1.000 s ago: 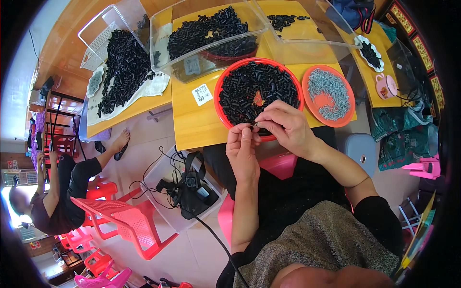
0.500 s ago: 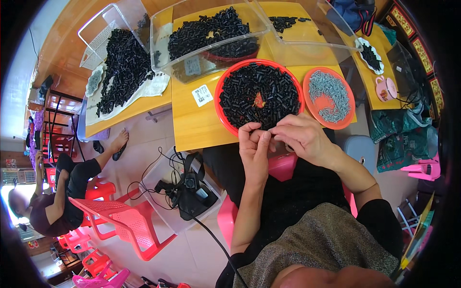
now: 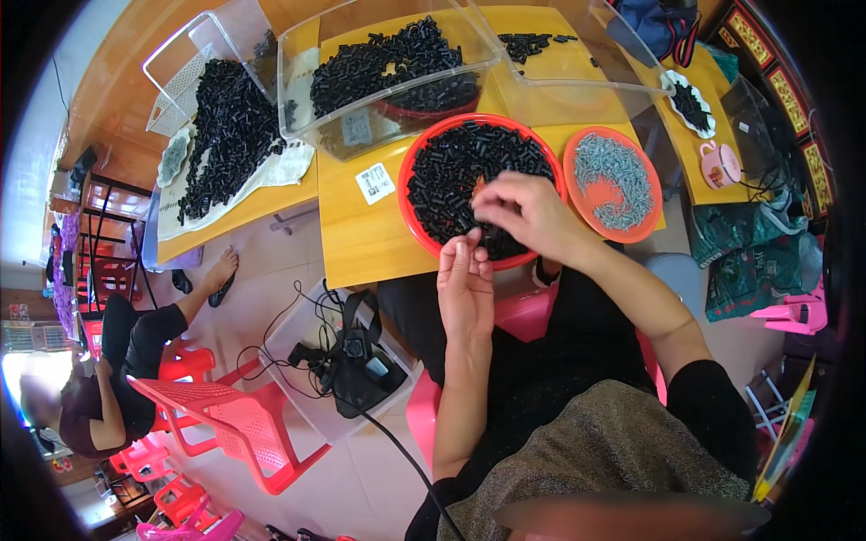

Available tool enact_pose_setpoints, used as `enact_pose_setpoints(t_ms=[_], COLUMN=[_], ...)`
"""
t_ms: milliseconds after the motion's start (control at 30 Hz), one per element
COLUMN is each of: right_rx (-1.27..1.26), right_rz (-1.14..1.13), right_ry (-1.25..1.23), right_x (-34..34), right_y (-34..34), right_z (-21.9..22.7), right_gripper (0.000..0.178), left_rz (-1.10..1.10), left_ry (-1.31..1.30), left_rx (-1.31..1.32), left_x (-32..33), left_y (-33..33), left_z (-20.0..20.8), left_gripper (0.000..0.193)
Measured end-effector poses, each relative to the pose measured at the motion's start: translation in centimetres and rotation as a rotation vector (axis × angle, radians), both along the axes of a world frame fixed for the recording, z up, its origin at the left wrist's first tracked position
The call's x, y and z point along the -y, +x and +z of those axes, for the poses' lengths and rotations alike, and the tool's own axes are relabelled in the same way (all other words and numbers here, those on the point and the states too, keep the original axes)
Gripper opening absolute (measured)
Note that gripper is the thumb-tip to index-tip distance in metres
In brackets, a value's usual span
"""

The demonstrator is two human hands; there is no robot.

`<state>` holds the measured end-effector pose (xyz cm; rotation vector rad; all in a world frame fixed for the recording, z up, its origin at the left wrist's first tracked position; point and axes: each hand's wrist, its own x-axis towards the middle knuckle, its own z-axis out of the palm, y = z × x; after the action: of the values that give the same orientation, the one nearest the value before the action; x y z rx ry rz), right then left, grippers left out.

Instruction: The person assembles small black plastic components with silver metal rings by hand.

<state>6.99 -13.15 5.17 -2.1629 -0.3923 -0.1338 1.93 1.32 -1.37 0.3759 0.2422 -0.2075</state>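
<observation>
The left hand (image 3: 466, 281) has thumb and fingertips drawn together over the one red basin's (image 3: 405, 194) near edge; any piece gripped is indistinct. The right hand's (image 3: 530, 212) blurred fingers curl just above uncountable black tubes (image 3: 442, 171) inside. Beside it, one orange plate (image 3: 602, 193) bears countless silvery screw-like pieces (image 3: 633, 180).

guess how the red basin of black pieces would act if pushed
The red basin would probably feel steady, being broad and holding many black pieces. Those pieces look short and cylindrical, so loose ones might roll. A hard push might tip it, since it seems close to the edge of the yellow table.
</observation>
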Motion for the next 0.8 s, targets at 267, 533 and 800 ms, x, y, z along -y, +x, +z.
enact_pose_setpoints(t_ms=[267,533,800], right_rx=[0.160,-0.035,0.017], right_rz=[-0.037,0.068,0.166], right_ry=[-0.191,-0.324,-0.469], right_x=[0.7,6.0,6.0], right_y=[4.4,3.8,1.6], right_z=[-1.1,0.0,0.0], right_gripper=[0.010,0.010,0.006], left_rz=[0.005,-0.009,-0.031], left_ry=[0.087,0.069,0.057], left_rx=[-0.070,-0.078,-0.085], left_x=[-0.3,-0.6,-0.8], left_y=[0.3,0.4,0.5], left_z=[0.5,0.1,0.1], left_gripper=[0.011,0.011,0.010])
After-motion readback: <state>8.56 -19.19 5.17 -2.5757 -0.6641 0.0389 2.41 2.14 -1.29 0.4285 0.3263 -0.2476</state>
